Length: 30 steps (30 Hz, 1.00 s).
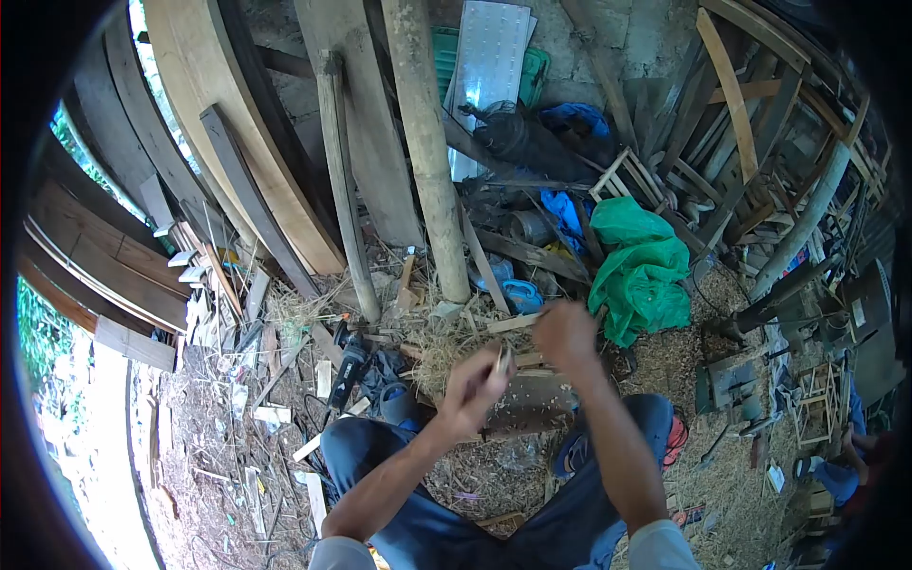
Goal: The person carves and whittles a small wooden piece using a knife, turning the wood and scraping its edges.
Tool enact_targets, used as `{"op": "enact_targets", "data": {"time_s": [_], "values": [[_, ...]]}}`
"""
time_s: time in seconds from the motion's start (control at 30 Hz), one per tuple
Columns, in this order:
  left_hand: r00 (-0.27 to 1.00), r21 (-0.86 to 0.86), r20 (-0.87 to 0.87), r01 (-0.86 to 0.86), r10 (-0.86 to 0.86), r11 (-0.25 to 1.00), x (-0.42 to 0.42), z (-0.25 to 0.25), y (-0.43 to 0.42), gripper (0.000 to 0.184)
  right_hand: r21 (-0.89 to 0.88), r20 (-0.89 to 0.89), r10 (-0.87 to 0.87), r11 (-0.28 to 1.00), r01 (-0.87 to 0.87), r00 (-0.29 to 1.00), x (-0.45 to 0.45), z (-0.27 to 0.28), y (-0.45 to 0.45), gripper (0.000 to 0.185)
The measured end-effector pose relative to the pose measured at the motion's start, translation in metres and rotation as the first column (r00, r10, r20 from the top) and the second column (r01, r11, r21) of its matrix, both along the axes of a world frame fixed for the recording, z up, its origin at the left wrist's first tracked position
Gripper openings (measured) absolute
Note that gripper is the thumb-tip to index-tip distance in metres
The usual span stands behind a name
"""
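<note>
My left hand (pixel 472 392) is closed around a small pale piece of wood (pixel 504 360), whose end sticks up past the fingers. To its right and slightly higher, my right hand (pixel 567 339) is curled and blurred; what it grips, if anything, is hidden. A light wooden strip (pixel 513 323) lies just left of the right hand. Below both hands, a wooden block (pixel 535 391) with shavings on it sits between my knees.
A green plastic bag (pixel 638 271) lies at the right. Near my left knee rests a dark angle grinder (pixel 351 369). Long planks (pixel 252 142) and a bamboo pole (pixel 425 152) lean at the back. Wood scraps and shavings cover the ground. Another person (pixel 841 480) is at far right.
</note>
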<state>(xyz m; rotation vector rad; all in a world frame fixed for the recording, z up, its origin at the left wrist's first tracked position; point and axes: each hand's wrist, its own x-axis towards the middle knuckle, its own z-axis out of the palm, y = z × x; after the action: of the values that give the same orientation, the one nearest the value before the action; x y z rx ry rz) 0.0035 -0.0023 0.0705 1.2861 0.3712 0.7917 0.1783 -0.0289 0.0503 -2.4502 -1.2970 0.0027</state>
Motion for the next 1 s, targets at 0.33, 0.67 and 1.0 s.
{"op": "enact_targets", "data": {"time_s": [0.33, 0.67, 1.0], "values": [[0.978, 0.436, -0.199, 0.033, 0.060, 0.899, -0.014, 0.012, 0.021, 0.031, 0.209, 0.024, 0.310, 0.928, -0.308, 0.950, -0.020, 0.051, -0.027, 0.006], [0.956, 0.682, -0.245, 0.051, 0.162, 0.729, -0.018, 0.007, 0.025, 0.023, 0.123, 0.151, 0.431, 0.885, -0.450, 0.890, -0.034, 0.064, -0.031, 0.005], [0.915, 0.643, -0.367, 0.119, 0.168, 0.756, -0.018, 0.011, 0.027, 0.021, 0.054, 0.073, 0.372, 0.925, -0.376, 0.926, -0.030, 0.055, -0.030, 0.009]]}}
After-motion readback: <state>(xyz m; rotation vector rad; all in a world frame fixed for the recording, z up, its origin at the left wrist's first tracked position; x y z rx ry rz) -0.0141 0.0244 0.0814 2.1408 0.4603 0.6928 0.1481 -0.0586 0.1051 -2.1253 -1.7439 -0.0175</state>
